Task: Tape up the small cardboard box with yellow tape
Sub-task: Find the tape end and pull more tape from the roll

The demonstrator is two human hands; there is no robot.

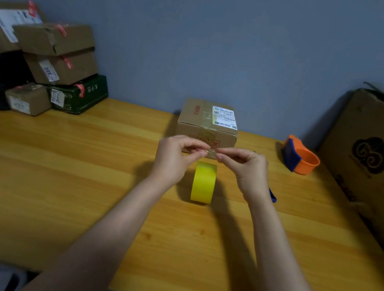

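The small cardboard box [207,125] stands near the back of the wooden table [58,176], closed, with a white label and clear tape on top. A roll of yellow tape [203,182] stands on its edge in front of the box, untouched. My left hand [177,153] and my right hand [244,167] meet just above the roll and in front of the box. Both pinch a small translucent scrap [210,152] between their fingertips; I cannot tell exactly what it is.
An orange and blue tape dispenser [300,158] lies to the right of the box. A blue object [272,196] shows behind my right wrist. Stacked parcels [56,64] fill the back left corner. A large cardboard box [378,166] leans at the right edge.
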